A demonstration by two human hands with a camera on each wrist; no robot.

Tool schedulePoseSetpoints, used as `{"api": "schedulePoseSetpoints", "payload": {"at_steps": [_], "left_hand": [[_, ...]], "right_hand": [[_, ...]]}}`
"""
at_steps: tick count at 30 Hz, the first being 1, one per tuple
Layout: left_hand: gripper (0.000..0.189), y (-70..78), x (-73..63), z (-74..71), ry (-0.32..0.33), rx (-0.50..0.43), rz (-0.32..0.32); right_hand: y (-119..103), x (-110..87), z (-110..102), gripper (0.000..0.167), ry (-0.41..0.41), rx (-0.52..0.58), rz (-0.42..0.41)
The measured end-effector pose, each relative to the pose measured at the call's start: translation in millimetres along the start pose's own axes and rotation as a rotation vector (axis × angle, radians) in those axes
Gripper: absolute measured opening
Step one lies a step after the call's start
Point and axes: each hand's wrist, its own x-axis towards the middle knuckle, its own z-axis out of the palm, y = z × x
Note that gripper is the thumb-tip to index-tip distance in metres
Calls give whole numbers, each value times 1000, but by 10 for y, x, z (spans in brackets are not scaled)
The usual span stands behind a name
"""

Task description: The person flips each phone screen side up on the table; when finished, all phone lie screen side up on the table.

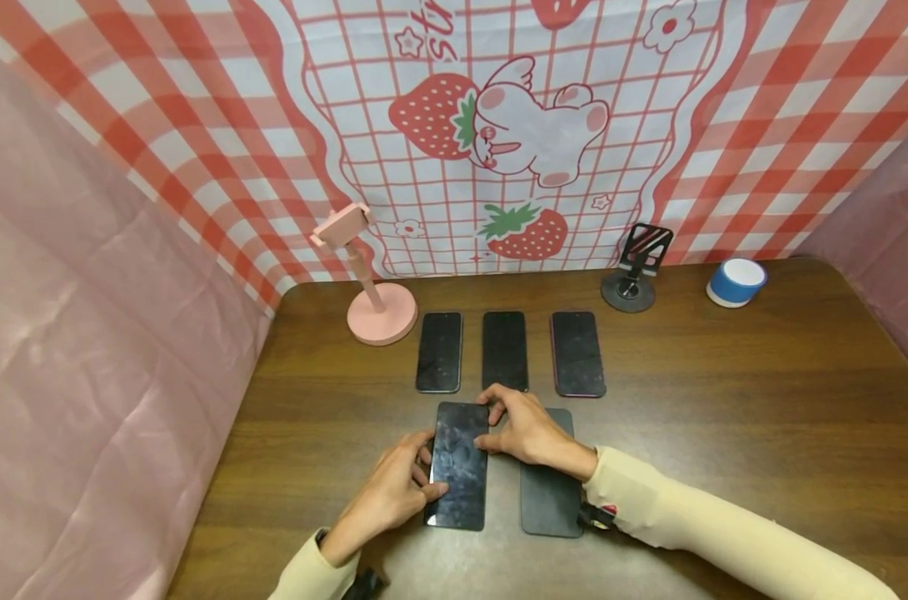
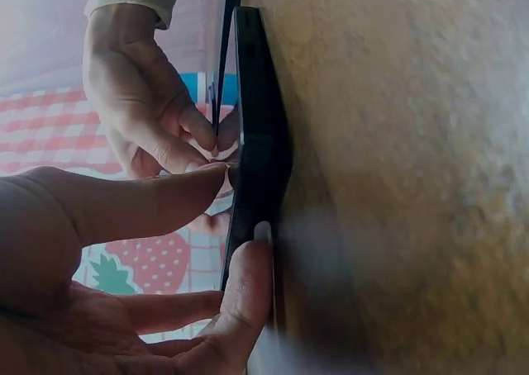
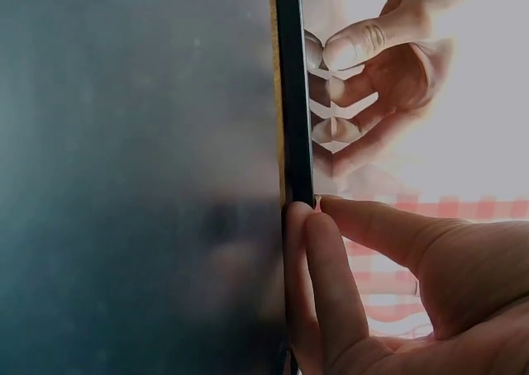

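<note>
A smartphone [image 1: 460, 467] with a smudged dark screen lies upright-wise before me, near the table's front. My left hand [image 1: 394, 487] holds its left edge, thumb on the screen and fingers against the side. In the left wrist view the phone's thick dark edge [image 2: 263, 102] shows between thumb and fingers. The right hand [image 1: 525, 429] pinches the phone's upper right edge; in the right wrist view its thumb touches the screen side and its fingertips [image 3: 326, 243] meet the edge. Under the right wrist lies a dark grey phone-sized slab [image 1: 550, 504], partly covered by that hand.
Behind are three dark phones in a row: left [image 1: 440, 354], middle [image 1: 505, 350] and right [image 1: 578, 354]. A pink phone stand [image 1: 382, 315], a black phone stand [image 1: 628, 292] and a blue-and-white cylinder [image 1: 735, 283] stand along the wooden table's back, before a checked cloth [image 1: 454, 208].
</note>
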Motion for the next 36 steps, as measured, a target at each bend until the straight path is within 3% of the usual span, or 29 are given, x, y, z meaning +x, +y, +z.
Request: {"api": "schedulePoseSetpoints", "payload": {"at_steps": [8,12,18,26,31,36], "left_hand": [[79,-7,6,21,18,51,8],[81,1,2,21,35,74,8],[81,67,16,23,124,186,17],[80,225,61,124,215,300,91],[74,297,88,234,203,281,131],[71,376,99,333,136,269,140]], "right_hand": [[56,-5,-38,54,-17,9,-19],[74,-37,-104,58,-65,89,-18],[99,-127,-254,59,-147,253,-63],[152,-262,-465,53,-112,225,-109],[221,-324,-569,53,-79,187,-98],[309,-374,-634,51,-45,161,-84]]}}
